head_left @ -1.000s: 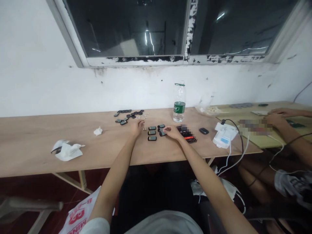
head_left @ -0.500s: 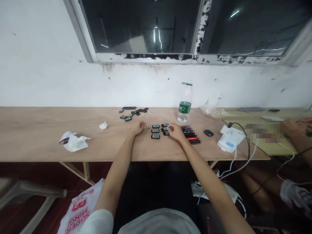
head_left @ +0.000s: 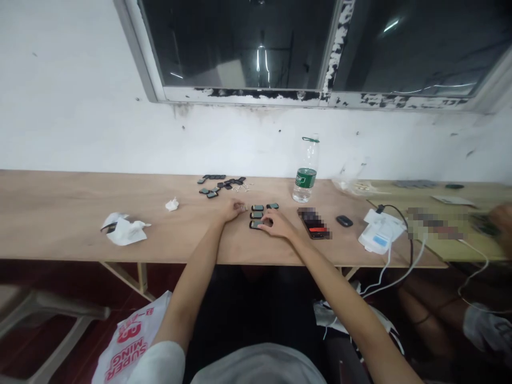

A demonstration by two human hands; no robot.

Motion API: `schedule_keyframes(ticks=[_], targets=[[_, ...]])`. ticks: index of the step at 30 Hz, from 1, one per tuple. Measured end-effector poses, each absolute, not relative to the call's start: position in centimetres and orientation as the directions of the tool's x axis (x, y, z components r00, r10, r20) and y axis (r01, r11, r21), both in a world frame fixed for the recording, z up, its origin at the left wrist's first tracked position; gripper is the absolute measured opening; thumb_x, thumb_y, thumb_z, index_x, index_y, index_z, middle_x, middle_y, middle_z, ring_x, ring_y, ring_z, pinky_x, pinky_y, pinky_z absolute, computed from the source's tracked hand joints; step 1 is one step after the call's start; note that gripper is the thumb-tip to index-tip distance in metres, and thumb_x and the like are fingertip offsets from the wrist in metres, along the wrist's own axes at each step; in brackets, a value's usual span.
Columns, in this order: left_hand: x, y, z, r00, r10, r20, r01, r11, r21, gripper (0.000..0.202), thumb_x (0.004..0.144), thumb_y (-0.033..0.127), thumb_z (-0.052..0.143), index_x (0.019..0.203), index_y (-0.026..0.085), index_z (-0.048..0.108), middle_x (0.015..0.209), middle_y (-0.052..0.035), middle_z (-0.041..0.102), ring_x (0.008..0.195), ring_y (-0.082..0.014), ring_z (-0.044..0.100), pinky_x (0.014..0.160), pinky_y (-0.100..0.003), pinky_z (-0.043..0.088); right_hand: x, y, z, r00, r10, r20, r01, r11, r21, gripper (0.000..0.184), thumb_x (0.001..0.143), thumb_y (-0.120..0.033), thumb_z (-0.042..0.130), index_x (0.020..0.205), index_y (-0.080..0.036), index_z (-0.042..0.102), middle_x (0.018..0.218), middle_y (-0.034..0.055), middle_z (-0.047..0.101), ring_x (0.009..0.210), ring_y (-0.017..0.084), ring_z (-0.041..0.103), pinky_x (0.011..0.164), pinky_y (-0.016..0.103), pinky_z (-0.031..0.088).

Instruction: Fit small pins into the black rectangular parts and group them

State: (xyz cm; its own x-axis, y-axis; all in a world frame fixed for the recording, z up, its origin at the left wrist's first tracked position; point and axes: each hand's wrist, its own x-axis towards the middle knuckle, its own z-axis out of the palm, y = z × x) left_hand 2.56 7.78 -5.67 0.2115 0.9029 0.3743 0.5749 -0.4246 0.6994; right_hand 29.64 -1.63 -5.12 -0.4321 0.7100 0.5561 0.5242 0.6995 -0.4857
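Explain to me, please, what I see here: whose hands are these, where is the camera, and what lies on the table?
No machine works here: the left hand and right hand are a person's own, seen by a camera worn on the head, looking forward and down. The right one appears to touch the nearest dark piece in a column of three. Whether the left one grips anything is too small to tell. On the wooden table are also more dark pieces, tiny white bits, a bottle and a phone.
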Motion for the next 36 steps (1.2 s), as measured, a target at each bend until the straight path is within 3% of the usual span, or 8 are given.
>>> schedule_keyframes(ticks=[5, 9, 12, 16, 23, 36], targets=[[4.6, 6.4, -4.5, 0.242, 0.786, 0.569, 0.468, -0.608, 0.642, 0.038, 0.103, 0.048, 0.054, 0.102, 0.019, 0.078, 0.108, -0.0102, 0.077, 0.105, -0.026, 0.07, 0.094, -0.039, 0.057, 29.9, -1.8, -4.3, -0.399, 0.788, 0.47, 0.358, 0.605, -0.711, 0.025, 0.081, -0.043, 0.082, 0.083, -0.021, 0.07, 0.084, 0.0036, 0.07, 0.076, 0.02, 0.064, 0.075, 0.035, 0.054], [7.1, 5.0, -4.0, 0.378, 0.734, 0.564, 0.454, -0.678, 0.578, 0.043, 0.106, 0.05, 0.048, 0.102, 0.02, 0.078, 0.103, -0.0092, 0.077, 0.099, -0.0253, 0.07, 0.093, -0.039, 0.057, 30.1, -1.8, -3.8, -0.302, 0.865, 0.401, 0.164, 0.461, -0.872, 0.036, 0.08, -0.054, 0.079, 0.088, -0.022, 0.064, 0.083, 0.0025, 0.071, 0.07, 0.019, 0.067, 0.07, 0.033, 0.057], [8.4, 4.1, -3.9, 0.492, 0.643, 0.587, 0.404, -0.766, 0.5, 0.041, 0.108, 0.045, 0.044, 0.112, 0.021, 0.077, 0.106, -0.0093, 0.076, 0.1, -0.0247, 0.071, 0.096, -0.039, 0.056, 30.3, -1.3, -3.8, -0.194, 0.916, 0.35, 0.041, 0.364, -0.93, 0.044, 0.077, -0.059, 0.08, 0.09, -0.024, 0.058, 0.082, 0.0012, 0.071, 0.066, 0.019, 0.07, 0.062, 0.031, 0.058], [9.0, 3.6, -3.9, 0.581, 0.549, 0.601, 0.381, -0.836, 0.395, 0.034, 0.105, 0.037, 0.052, 0.123, 0.02, 0.075, 0.116, -0.0113, 0.074, 0.105, -0.025, 0.071, 0.099, -0.04, 0.057, 30.5, -0.6, -4.3, -0.092, 0.938, 0.335, -0.017, 0.335, -0.942, 0.046, 0.072, -0.058, 0.083, 0.088, -0.024, 0.056, 0.081, 0.0004, 0.071, 0.065, 0.018, 0.07, 0.06, 0.031, 0.061], [9.0, 3.7, -4.4, 0.624, 0.51, 0.591, 0.428, -0.857, 0.288, 0.034, 0.103, 0.026, 0.051, 0.125, 0.021, 0.076, 0.128, -0.0107, 0.073, 0.118, -0.0255, 0.069, 0.109, -0.042, 0.055, 30.5, -0.3, -4.6, -0.086, 0.934, 0.347, -0.057, 0.343, -0.938, 0.047, 0.069, -0.057, 0.086, 0.086, -0.023, 0.059, 0.083, 0.0007, 0.071, 0.074, 0.019, 0.072, 0.066, 0.033, 0.066], [9.0, 4.1, -5.0, 0.624, 0.516, 0.587, 0.425, -0.854, 0.3, 0.038, 0.1, 0.019, 0.054, 0.132, 0.027, 0.074, 0.136, -0.01, 0.07, 0.128, -0.0259, 0.066, 0.112, -0.044, 0.053, 30.9, -0.7, -3.7, -0.051, 0.944, 0.327, -0.079, 0.322, -0.943, 0.05, 0.065, -0.059, 0.09, 0.084, -0.022, 0.061, 0.085, 0.0024, 0.073, 0.069, 0.019, 0.072, 0.068, 0.036, 0.067]])
